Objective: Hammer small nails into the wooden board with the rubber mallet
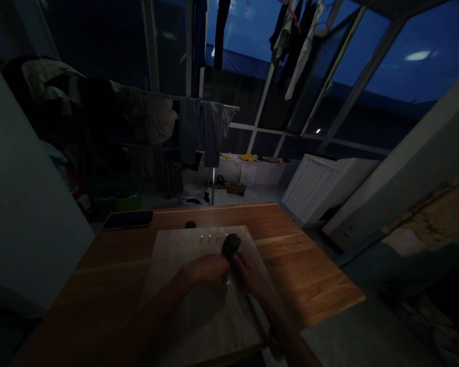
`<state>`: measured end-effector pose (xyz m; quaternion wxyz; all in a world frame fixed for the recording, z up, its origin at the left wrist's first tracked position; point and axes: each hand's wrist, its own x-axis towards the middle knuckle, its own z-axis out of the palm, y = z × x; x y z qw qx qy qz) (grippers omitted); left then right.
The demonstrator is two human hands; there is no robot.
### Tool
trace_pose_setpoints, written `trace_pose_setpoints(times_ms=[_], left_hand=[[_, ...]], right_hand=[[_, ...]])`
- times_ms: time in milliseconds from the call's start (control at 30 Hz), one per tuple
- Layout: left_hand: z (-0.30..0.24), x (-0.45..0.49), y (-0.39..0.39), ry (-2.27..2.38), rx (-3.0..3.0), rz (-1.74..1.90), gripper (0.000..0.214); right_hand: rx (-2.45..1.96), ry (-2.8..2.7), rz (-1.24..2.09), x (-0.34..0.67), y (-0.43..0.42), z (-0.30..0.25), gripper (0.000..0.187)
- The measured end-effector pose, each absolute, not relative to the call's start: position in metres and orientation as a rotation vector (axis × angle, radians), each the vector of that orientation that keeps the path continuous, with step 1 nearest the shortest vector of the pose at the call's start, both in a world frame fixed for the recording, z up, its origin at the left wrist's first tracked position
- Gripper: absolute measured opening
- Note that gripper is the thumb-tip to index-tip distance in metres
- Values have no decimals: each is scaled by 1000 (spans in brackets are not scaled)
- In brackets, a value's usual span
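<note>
A pale wooden board [183, 295] lies on the table before me. Several thin nails [209, 239] stand upright in a row near its far edge. A hammer [231, 245] with a dark, rounded head is over the board's right part; its long handle slants toward me. My right hand [248, 275] is closed around the handle just below the head. My left hand [210, 270] is beside the head, fingers curled in. A small shiny spot shows by the left fingers, but what they hold is too dark to tell.
The wooden table [306, 270] carries a dark phone [128, 219] at its far left and a small dark round thing [190, 224] behind the board. Beyond stand a laundry rack [213, 186], a green basket [128, 199] and a white ribbed appliance [313, 183]. The light is dim.
</note>
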<state>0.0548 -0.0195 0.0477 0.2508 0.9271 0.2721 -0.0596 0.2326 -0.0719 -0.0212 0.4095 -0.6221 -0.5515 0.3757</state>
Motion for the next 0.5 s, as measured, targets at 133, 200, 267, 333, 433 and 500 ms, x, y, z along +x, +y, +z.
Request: trace_pose_setpoints(times_ms=[133, 200, 267, 333, 433, 500], left_hand=[[41, 61, -22, 715, 2521, -169, 7], [39, 61, -20, 692, 2520, -153, 9], [38, 59, -17, 689, 2520, -137, 9], [38, 55, -13, 711, 2517, -114, 7], [39, 46, -6, 780, 2510, -56, 12], [41, 39, 0, 823, 2507, -6, 17]], right_hand=[[-1565, -1383, 947, 233, -72, -22, 64], [-1575, -1390, 950, 233, -72, -22, 65], [-1581, -1399, 941, 233, -72, -21, 64], [-1594, -1407, 945, 233, -72, -20, 62], [-1612, -1398, 945, 233, -73, -19, 58], [-1606, -1385, 940, 233, -74, -18, 55]])
